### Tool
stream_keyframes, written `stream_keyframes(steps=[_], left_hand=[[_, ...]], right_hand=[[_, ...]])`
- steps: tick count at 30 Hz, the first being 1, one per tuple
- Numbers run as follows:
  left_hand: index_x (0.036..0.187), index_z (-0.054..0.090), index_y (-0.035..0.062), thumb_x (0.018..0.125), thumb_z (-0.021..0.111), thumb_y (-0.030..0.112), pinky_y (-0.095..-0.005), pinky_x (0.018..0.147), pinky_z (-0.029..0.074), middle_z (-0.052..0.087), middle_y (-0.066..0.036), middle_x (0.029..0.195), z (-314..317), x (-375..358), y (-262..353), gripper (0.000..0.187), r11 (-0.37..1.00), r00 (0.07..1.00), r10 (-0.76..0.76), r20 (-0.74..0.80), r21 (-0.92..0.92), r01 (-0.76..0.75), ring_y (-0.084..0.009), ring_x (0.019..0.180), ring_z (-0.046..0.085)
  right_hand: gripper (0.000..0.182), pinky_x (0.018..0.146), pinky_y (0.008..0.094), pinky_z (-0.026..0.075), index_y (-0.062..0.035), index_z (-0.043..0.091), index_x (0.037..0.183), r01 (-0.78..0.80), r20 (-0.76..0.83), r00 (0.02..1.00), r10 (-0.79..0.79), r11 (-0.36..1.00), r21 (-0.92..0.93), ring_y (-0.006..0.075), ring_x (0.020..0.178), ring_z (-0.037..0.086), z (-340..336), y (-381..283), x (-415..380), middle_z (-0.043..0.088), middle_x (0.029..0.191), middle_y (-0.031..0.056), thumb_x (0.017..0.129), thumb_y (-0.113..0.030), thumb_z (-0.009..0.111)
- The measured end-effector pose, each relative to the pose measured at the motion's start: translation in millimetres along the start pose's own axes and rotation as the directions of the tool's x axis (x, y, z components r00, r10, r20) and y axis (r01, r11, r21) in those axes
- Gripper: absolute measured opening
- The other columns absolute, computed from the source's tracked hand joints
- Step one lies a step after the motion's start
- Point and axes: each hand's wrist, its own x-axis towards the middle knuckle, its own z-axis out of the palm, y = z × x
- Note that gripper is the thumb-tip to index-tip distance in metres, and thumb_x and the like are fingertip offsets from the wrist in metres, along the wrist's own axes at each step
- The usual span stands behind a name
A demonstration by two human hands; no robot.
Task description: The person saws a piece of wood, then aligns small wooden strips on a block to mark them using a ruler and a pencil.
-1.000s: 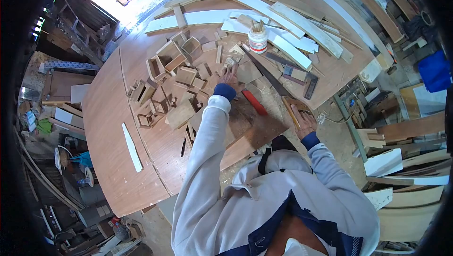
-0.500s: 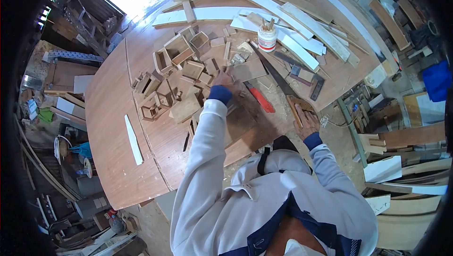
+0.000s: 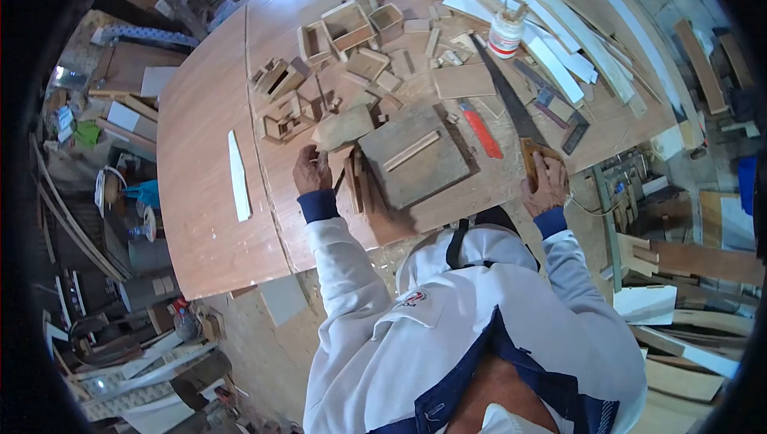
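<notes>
While the right hand point(image 3: 548, 182) curls fingers round the saw point(image 3: 511, 97) at the near right edge of the table point(image 3: 200, 162), the left hand point(image 3: 311, 170), fingers bent, any pinch unclear, has swung back, leaving the near-edge board point(image 3: 423, 174) unobscured.

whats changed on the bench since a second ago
The left hand has drawn back from the middle of the bench, toward the person and to the left, uncovering more of the square board and the wood strip on it. The right hand stays on the handle of the handsaw; the red tool and white jar look unmoved.
</notes>
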Motion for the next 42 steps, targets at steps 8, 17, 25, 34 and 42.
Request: stream_keyframes(steps=[8,17,25,34,42], left_hand=[[0.090,0.062,0.0040,0.075,0.064,0.029,-0.0441,0.070,0.049,0.065,-0.018,0.082,-4.7,-73.3,10.1,0.029,0.878,0.934,-0.339,0.108,0.393,0.273,-0.0359,0.079,0.063],[0.103,0.053,0.0037,0.073,0.066,0.021,-0.0447,0.068,0.048,0.064,-0.017,0.084,25.4,-87.1,-3.8,0.037,0.898,0.972,-0.192,0.135,0.423,0.119,-0.0366,0.079,0.061],[0.116,0.045,-0.0003,0.076,0.065,0.009,-0.0398,0.061,0.052,0.065,-0.019,0.081,-10.5,-79.5,19.7,0.045,0.956,0.968,-0.238,0.077,0.196,0.220,-0.0311,0.070,0.065],[0.128,0.039,-0.0008,0.083,0.060,0.007,-0.0270,0.060,0.050,0.060,-0.011,0.082,49.0,-70.9,69.7,0.050,0.571,0.816,-0.063,0.575,-0.650,0.502,-0.0159,0.067,0.060],[0.127,0.041,-0.0006,0.079,0.061,0.007,-0.0282,0.057,0.051,0.061,-0.011,0.078,69.6,-66.6,81.2,0.053,0.469,0.717,0.012,0.697,-0.638,0.611,-0.0175,0.065,0.061]], right_hand=[[0.011,0.076,0.0407,0.043,-0.0037,0.056,0.080,-0.023,0.157,0.986,-0.049,0.905,0.425,0.0318,0.088,0.053,43.7,-69.5,47.8,0.055,0.089,0.0144,0.080,-0.015,0.059],[0.017,0.087,0.0422,0.040,-0.0094,0.060,0.094,0.445,0.014,0.880,-0.474,0.837,0.319,0.0291,0.101,0.049,82.3,-140.3,78.4,0.053,0.104,0.0084,0.078,-0.014,0.057],[0.027,0.093,0.0433,0.040,-0.0120,0.063,0.105,0.134,0.332,0.894,-0.300,0.888,0.440,0.0274,0.095,0.056,83.6,-135.5,73.0,0.059,0.102,0.0071,0.079,-0.020,0.062],[0.032,0.074,0.0294,0.052,0.0019,0.061,0.104,-0.396,0.457,0.884,-0.096,0.366,0.843,0.0180,0.082,0.064,76.5,-169.4,45.3,0.067,0.093,0.0137,0.078,-0.017,0.064],[0.033,0.078,0.0295,0.051,0.0007,0.061,0.108,-0.407,0.475,0.875,-0.098,0.382,0.829,0.0193,0.089,0.063,73.2,-142.3,40.5,0.066,0.100,0.0143,0.078,-0.014,0.061]])
